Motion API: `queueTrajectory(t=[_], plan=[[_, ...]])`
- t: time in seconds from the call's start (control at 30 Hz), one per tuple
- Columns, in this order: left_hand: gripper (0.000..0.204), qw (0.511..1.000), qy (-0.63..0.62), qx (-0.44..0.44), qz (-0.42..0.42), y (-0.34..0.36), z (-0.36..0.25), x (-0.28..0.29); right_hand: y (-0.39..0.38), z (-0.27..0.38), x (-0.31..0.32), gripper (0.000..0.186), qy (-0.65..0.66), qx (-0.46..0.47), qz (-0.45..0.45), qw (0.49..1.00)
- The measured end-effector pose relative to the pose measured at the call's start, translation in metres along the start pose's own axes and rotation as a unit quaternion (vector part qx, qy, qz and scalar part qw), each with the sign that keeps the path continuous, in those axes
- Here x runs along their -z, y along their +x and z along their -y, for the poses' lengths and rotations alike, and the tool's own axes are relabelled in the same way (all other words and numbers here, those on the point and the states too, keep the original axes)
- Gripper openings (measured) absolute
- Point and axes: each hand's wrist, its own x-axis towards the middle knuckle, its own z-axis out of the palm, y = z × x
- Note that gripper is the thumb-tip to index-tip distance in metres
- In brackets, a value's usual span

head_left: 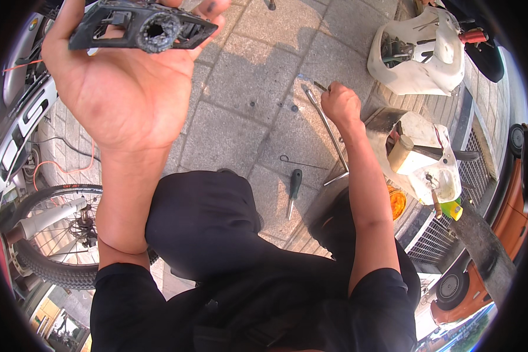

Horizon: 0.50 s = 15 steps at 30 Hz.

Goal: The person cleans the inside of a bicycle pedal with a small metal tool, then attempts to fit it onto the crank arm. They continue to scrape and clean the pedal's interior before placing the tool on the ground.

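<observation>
My left hand (129,88) is raised at the upper left, palm up, with its fingers behind a black bicycle pedal (136,37). Greasy grime rings the round hole in the pedal's middle. Low over the paving, my right hand (341,104) is closed around a thin, dark tool (320,86); only its tip shows. Just left of that hand, a long silver T-handle wrench (330,130) lies on the ground. Nearer to me are a dark green-handled screwdriver (295,183) and a thin hooked wire (304,163). Small dark round pieces (294,108) are scattered on the slabs.
Two cut-open white plastic jugs hold tools at the right, one far (449,79) and one nearer (449,186). An orange-filled tub (398,203) sits beside the nearer jug. A bicycle wheel (32,267) stands at my left. A metal grating (431,237) and an orange vehicle (513,226) are farther right.
</observation>
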Motion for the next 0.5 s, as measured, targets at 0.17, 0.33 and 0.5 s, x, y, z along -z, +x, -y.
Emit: queueTrajectory(t=[0.17,0.33,0.5], plan=[[0.059,1.000,-0.013,0.016,-0.003,0.002,-0.001,0.005,0.001,0.003,0.002,0.019,-0.006,-0.010,0.015,1.000],[0.060,1.000,0.010,0.001,0.003,-0.002,-0.003,0.001,0.000,0.009,0.007,0.018,-0.025,0.002,0.017,1.000],[0.059,1.000,0.010,-0.008,0.005,-0.003,-0.002,0.001,0.000,0.007,0.003,0.018,0.003,-0.006,-0.002,1.000]])
